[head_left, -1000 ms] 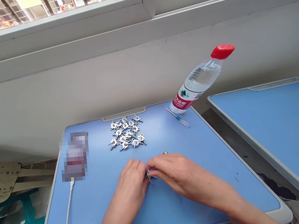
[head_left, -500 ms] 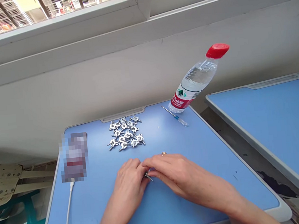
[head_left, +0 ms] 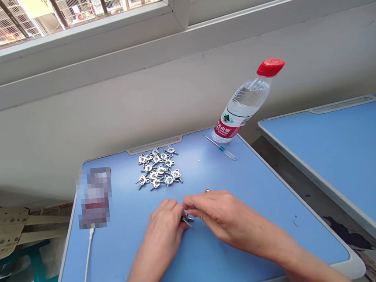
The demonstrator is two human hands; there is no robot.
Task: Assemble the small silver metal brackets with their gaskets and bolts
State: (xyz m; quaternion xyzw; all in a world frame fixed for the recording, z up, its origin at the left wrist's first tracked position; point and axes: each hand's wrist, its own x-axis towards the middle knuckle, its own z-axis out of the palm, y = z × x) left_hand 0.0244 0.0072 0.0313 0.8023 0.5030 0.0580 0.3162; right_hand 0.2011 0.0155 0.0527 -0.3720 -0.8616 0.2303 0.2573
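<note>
My left hand point(head_left: 165, 224) is closed around a small silver metal fitting point(head_left: 187, 219) with thin pins, which pokes out at the fingertips. My right hand point(head_left: 215, 211) meets it from the right, thumb and fingers pinched together at the fitting's upper side. Whatever lies between those fingertips is hidden. Beyond both hands, a cluster of similar silver metal fittings point(head_left: 157, 171) with looped ends and pins lies on the blue table point(head_left: 238, 259). A small gold-coloured piece point(head_left: 207, 191) shows at the far edge of my right hand; whether it is a ring or a loose part I cannot tell.
A water bottle point(head_left: 242, 105) with a red cap stands at the back right corner, beside a thin screwdriver-like tool point(head_left: 221, 148). To the left lies a blurred-out flat object point(head_left: 96, 197) with a white cable point(head_left: 87, 264). Another blue table point(head_left: 346, 144) stands at right.
My right fingers have lifted and drawn slightly back from my left hand, so more of the metal fitting shows. The cluster of fittings has not changed.
</note>
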